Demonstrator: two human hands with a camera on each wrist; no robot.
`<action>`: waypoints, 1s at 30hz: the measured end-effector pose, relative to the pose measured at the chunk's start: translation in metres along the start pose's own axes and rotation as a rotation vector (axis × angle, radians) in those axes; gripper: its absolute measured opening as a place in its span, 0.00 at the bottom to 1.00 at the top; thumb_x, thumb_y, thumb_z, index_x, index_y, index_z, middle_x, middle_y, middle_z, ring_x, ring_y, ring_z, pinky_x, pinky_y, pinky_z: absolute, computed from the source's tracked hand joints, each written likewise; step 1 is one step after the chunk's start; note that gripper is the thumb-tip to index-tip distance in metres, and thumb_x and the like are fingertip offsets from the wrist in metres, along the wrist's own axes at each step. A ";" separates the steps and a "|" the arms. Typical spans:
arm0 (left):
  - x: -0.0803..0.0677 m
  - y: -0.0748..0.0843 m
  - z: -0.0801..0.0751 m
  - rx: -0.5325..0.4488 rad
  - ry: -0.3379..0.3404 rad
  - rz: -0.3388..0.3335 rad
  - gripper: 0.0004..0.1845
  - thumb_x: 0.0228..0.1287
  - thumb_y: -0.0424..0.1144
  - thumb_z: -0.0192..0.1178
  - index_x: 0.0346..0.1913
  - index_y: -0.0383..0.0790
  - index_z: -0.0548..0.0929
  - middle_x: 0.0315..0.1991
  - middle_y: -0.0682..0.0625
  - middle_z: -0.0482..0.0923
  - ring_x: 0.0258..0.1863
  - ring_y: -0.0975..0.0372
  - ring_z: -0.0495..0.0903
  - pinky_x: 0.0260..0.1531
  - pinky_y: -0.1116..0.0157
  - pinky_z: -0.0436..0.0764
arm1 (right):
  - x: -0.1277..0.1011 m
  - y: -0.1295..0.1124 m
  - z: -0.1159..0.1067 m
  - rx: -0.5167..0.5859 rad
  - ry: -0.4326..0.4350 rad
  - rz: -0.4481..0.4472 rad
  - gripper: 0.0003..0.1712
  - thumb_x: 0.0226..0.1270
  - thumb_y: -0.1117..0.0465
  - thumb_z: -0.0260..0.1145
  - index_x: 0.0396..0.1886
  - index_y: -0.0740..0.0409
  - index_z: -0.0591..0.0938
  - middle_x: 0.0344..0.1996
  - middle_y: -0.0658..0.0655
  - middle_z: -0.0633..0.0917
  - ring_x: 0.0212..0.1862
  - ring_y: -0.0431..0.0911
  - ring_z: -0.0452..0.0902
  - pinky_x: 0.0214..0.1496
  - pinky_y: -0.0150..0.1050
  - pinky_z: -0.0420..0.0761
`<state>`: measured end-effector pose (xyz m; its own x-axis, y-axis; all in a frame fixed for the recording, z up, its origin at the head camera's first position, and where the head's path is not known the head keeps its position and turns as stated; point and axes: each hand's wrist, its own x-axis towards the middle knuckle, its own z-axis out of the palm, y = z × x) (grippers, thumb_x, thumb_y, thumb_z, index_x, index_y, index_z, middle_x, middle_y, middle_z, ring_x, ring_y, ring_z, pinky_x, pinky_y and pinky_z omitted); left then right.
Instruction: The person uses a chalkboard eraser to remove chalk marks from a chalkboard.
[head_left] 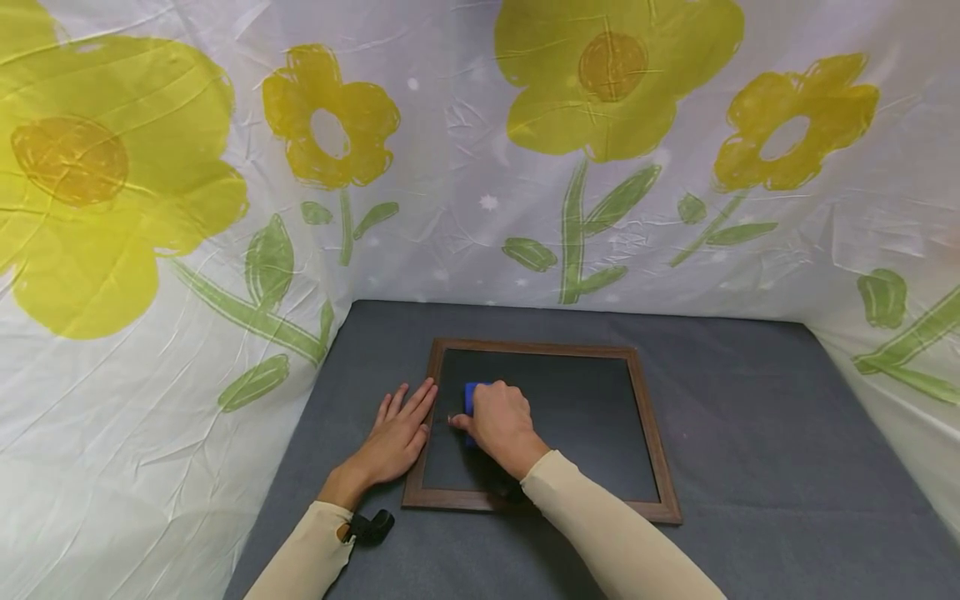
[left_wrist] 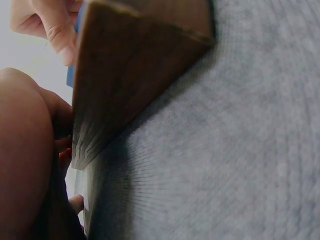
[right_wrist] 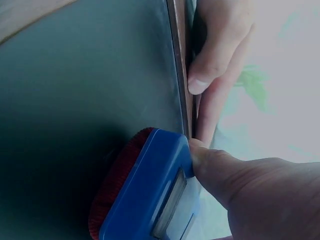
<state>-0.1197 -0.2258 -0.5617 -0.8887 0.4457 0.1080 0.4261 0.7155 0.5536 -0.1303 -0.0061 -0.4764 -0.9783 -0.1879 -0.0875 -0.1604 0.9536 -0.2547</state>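
Observation:
A blackboard (head_left: pixel 577 417) in a brown wooden frame (head_left: pixel 651 425) lies flat on the grey cloth. My right hand (head_left: pixel 501 421) grips a blue board eraser (right_wrist: pixel 145 195) near the board's left side. In the right wrist view, the eraser's dark red felt pad (right_wrist: pixel 117 185) faces the board, and the thumb presses on its blue body. My left hand (head_left: pixel 393 437) rests against the frame's left edge, fingers extended and slightly spread. From the left wrist, the frame's side (left_wrist: pixel 130 65) shows close up, with part of the right hand beyond it. The right hand's other fingertips are hidden in the head view.
Dark grey cloth (head_left: pixel 750 433) covers the table around the board. White curtains printed with yellow flowers (head_left: pixel 611 67) stand behind and at both sides. A black device (head_left: pixel 371 529) is strapped at the left wrist.

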 end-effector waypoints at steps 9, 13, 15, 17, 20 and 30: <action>0.000 -0.008 0.006 -0.006 0.021 0.028 0.35 0.85 0.39 0.47 0.89 0.40 0.57 0.91 0.46 0.51 0.86 0.29 0.46 0.78 0.26 0.41 | -0.005 0.016 -0.005 -0.010 0.021 0.006 0.31 0.67 0.35 0.78 0.40 0.61 0.92 0.24 0.56 0.86 0.20 0.46 0.79 0.23 0.42 0.83; 0.001 -0.008 0.006 -0.030 0.030 0.038 0.34 0.86 0.39 0.47 0.89 0.41 0.58 0.91 0.46 0.51 0.86 0.28 0.46 0.77 0.25 0.41 | -0.007 0.024 -0.005 -0.007 0.025 0.012 0.30 0.67 0.35 0.78 0.37 0.60 0.92 0.22 0.55 0.84 0.18 0.45 0.76 0.21 0.40 0.80; 0.001 -0.009 0.006 -0.035 0.033 0.041 0.34 0.86 0.39 0.47 0.89 0.40 0.58 0.91 0.45 0.52 0.85 0.28 0.47 0.77 0.25 0.41 | -0.007 0.027 -0.006 -0.006 0.023 0.017 0.30 0.67 0.35 0.78 0.36 0.59 0.91 0.22 0.55 0.84 0.18 0.45 0.76 0.21 0.40 0.80; 0.001 -0.008 0.006 -0.034 0.028 0.041 0.34 0.86 0.40 0.47 0.89 0.40 0.58 0.91 0.45 0.51 0.86 0.28 0.46 0.77 0.25 0.41 | -0.008 0.031 -0.007 -0.007 0.025 0.024 0.30 0.67 0.34 0.78 0.35 0.59 0.91 0.22 0.55 0.84 0.18 0.45 0.76 0.21 0.40 0.80; 0.000 -0.010 0.007 -0.014 0.017 0.036 0.34 0.87 0.40 0.46 0.89 0.40 0.57 0.91 0.46 0.50 0.86 0.30 0.46 0.78 0.26 0.41 | -0.009 0.036 -0.008 -0.011 0.027 0.035 0.31 0.67 0.34 0.78 0.37 0.60 0.91 0.22 0.55 0.83 0.19 0.46 0.77 0.21 0.41 0.80; 0.001 -0.011 0.008 -0.004 -0.011 -0.003 0.35 0.86 0.38 0.47 0.90 0.41 0.55 0.91 0.46 0.49 0.88 0.34 0.43 0.81 0.29 0.39 | -0.013 0.056 -0.014 0.009 0.016 0.091 0.31 0.67 0.34 0.79 0.39 0.60 0.89 0.24 0.56 0.82 0.21 0.47 0.77 0.21 0.41 0.79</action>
<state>-0.1239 -0.2291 -0.5739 -0.8883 0.4489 0.0974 0.4224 0.7150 0.5571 -0.1281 0.0526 -0.4763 -0.9908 -0.0965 -0.0949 -0.0695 0.9644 -0.2550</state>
